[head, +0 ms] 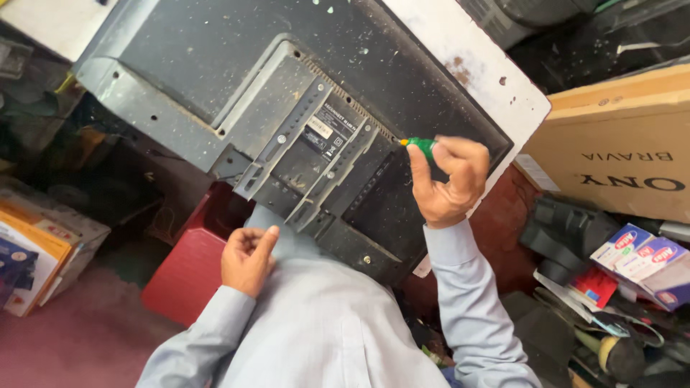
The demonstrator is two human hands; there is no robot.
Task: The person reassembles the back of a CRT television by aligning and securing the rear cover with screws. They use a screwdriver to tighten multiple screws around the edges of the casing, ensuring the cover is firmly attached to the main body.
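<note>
- The green-handled screwdriver (421,146) is gripped in my right hand (449,179), tip at the dusty TV back panel (215,65) by the raised centre housing (keep it square, press straight in)
- My left hand (246,257) is loosely curled, empty, just below the panel's edge
- Cardboard box (618,144) crowds the right; red stool (190,269) sits underneath

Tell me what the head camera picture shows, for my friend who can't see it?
The right hand holds a green-handled screwdriver against the dusty back of a flat television. The left hand hovers empty below it.
</note>
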